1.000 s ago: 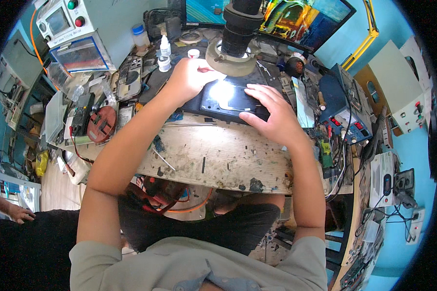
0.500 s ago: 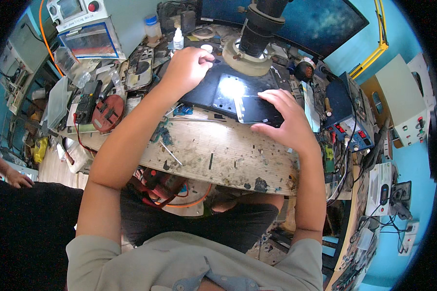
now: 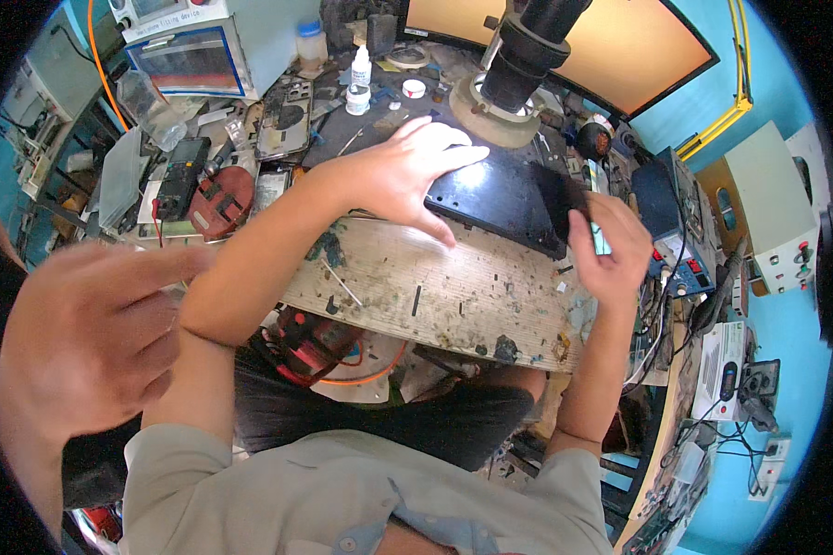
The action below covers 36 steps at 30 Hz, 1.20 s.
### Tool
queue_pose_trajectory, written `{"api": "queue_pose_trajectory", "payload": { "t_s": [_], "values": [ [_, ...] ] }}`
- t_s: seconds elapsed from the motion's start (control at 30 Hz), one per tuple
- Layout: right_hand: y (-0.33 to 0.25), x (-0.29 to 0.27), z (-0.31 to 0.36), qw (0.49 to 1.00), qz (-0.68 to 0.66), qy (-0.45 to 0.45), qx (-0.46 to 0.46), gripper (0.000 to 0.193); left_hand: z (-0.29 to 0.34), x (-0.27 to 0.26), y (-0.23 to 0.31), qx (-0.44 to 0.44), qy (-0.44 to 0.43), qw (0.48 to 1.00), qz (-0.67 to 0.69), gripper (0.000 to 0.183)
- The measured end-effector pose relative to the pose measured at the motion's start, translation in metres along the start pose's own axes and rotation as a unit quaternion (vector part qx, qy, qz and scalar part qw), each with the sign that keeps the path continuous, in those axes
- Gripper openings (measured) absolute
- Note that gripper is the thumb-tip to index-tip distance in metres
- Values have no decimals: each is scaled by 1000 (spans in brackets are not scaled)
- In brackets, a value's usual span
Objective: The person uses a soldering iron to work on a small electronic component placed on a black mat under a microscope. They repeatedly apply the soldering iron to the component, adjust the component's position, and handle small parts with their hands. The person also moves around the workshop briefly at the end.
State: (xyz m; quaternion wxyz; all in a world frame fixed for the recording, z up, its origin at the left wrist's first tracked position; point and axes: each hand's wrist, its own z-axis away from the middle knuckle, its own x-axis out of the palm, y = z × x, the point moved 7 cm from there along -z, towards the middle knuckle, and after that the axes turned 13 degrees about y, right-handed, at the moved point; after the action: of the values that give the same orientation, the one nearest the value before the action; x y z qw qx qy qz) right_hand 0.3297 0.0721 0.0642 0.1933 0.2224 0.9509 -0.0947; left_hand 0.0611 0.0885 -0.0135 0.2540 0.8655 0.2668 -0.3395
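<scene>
My left hand is open over the left part of a black microscope base plate, fingers spread and thumb at its front edge. Whether the hand touches the plate, I cannot tell. At the plate's right end, my right hand is closed on a thin dark phone screen, tilted and smeared by motion. Above the plate stands the microscope head with a pale ring at its bottom, and bright light reflects off the plate. Behind my left hand are a white dropper bottle, a small white jar and a white cap.
Another person's blurred hand reaches in at the left, close to my left forearm. A multimeter and round red-brown holder lie left on the wooden bench. To the right stands a blue power unit; behind is a monitor.
My right hand has lifted the phone screen off the plate and moved right. My left hand has come right and spread open. Another person's hand has swung in; the monitor went from blue to orange.
</scene>
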Motion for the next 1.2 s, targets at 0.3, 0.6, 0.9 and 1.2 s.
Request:
{"api": "queue_pose_trajectory", "payload": {
  "t_s": [0.3, 0.6, 0.9, 1.2],
  "values": [
    [77, -61, 26, 833, -307, 267, 375, 15, -3, -8, 76, -9, -130, 988, 83, 102],
    [71, -45, 19, 800, -276, 222, 485, 15, 6, 4, 128, 110, -162, 980, 49, 96],
    [38, -22, 38, 812, -120, -75, 566, 23, 4, -11, 101, 119, 72, 989, 48, 41],
    [-27, 10, 73, 691, -124, -584, 408, 71, 2, -133, 105, -50, 343, 928, -138, 33]
  ]
}}
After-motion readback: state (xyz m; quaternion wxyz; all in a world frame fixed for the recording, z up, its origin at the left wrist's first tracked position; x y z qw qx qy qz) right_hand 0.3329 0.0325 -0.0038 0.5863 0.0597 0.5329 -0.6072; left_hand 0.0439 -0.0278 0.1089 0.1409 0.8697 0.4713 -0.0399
